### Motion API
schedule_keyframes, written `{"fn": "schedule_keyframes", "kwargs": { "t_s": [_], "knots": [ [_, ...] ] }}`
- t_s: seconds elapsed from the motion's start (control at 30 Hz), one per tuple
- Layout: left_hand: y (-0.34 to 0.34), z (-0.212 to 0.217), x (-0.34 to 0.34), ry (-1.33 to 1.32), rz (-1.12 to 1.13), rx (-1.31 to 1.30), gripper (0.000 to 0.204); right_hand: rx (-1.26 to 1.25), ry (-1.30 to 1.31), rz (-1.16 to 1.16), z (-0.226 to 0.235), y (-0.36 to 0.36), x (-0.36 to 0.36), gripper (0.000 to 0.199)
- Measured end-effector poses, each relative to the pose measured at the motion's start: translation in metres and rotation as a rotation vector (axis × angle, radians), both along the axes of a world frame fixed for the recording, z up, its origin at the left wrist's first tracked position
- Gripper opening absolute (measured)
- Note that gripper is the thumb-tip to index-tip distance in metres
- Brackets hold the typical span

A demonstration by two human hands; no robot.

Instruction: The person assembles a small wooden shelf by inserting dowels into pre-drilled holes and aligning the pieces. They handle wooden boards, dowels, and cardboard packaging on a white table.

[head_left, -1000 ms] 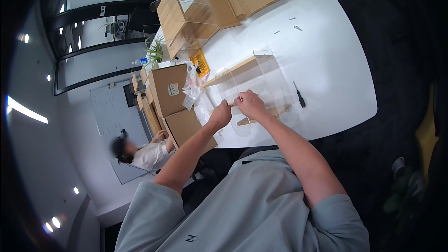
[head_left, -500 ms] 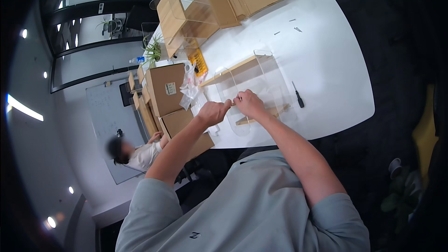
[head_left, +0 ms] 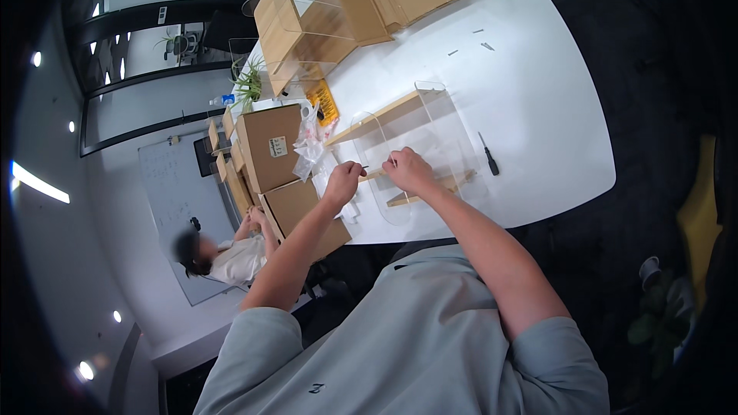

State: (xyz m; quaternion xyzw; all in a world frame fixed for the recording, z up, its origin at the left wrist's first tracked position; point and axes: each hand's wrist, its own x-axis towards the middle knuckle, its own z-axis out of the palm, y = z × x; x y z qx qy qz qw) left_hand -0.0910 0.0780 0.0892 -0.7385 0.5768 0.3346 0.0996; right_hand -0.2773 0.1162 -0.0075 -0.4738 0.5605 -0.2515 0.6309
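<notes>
Acrylic panel (head_left: 430,138) — near table edge (head_left: 538,211)

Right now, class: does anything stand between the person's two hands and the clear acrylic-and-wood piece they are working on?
Nothing visible does. The left hand and right hand are both already at the clear acrylic piece with its wooden strips.

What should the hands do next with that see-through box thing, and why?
Probably bring the left hand a touch closer to the right hand. Both sit at the near edge of the clear plastic case beside a wooden strip, and a small dark piece seems pinched between them, not yet seated.
</notes>
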Motion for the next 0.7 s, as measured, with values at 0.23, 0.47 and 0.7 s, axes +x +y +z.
{"fn": "schedule_keyframes", "kwargs": {
  "t_s": [0.23, 0.47, 0.7],
  "knots": [
    [0.015, 0.006, -0.047, 0.115, 0.444, 0.179, 0.024, 0.005, 0.003, -0.010, -0.004, -0.001, 0.001, 0.033],
    [0.033, -0.020, -0.020, -0.079, 0.004, -0.142, 0.031, 0.013, -0.010, 0.001, -0.003, -0.001, -0.001, 0.033],
    [0.030, -0.028, -0.019, -0.079, 0.102, -0.024, 0.032, 0.010, -0.012, -0.002, -0.003, -0.001, -0.001, 0.033]
  ]
}}
